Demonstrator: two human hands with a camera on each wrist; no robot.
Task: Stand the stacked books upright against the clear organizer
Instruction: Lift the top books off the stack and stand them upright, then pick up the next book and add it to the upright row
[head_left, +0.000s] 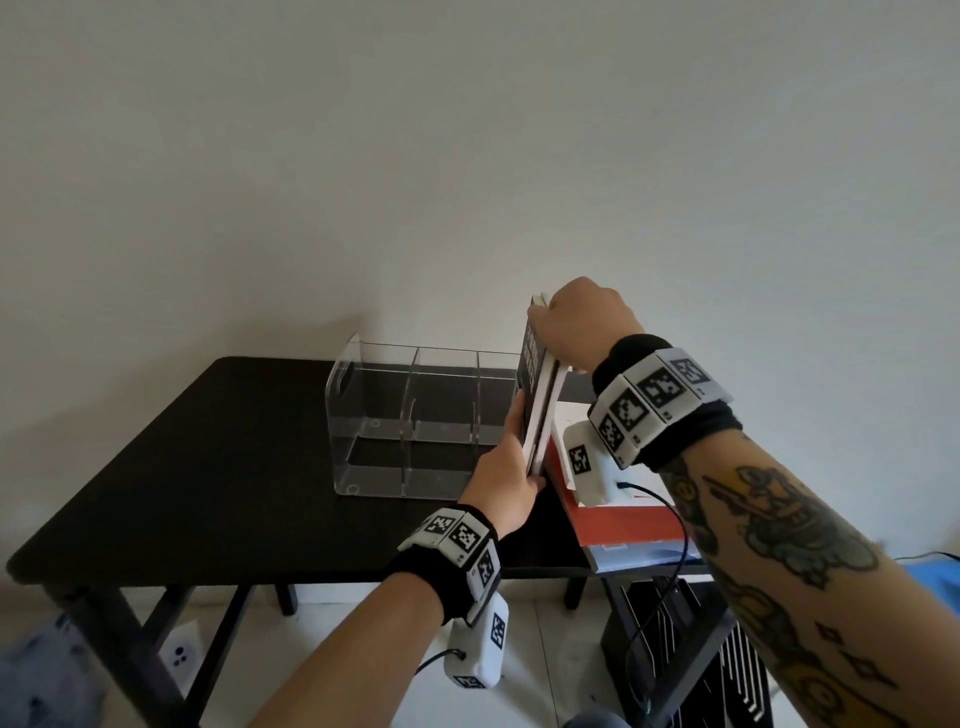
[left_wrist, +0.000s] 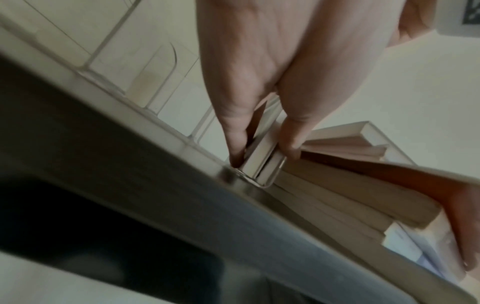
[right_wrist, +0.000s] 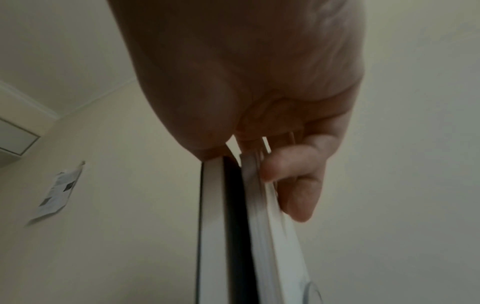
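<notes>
Two thin books (head_left: 537, 400), the left one with a dark cover, stand upright at the right end of the clear organizer (head_left: 415, 421) on the black table (head_left: 208, 467). My left hand (head_left: 506, 467) grips their lower near edge, thumb on one side and fingers on the other; the left wrist view shows the books (left_wrist: 262, 162) pinched between my fingers. My right hand (head_left: 576, 327) grips their top edge from above, and in the right wrist view its fingers (right_wrist: 293, 181) curl over the books (right_wrist: 233, 216). To the right lies the stack of flat books (head_left: 618, 514), an orange cover showing.
The organizer has several empty compartments and stands near the wall. The flat stack (left_wrist: 363, 197) overhangs the table's right front corner. Below the table stand a black ribbed object (head_left: 701, 649) and a floor socket (head_left: 179, 657).
</notes>
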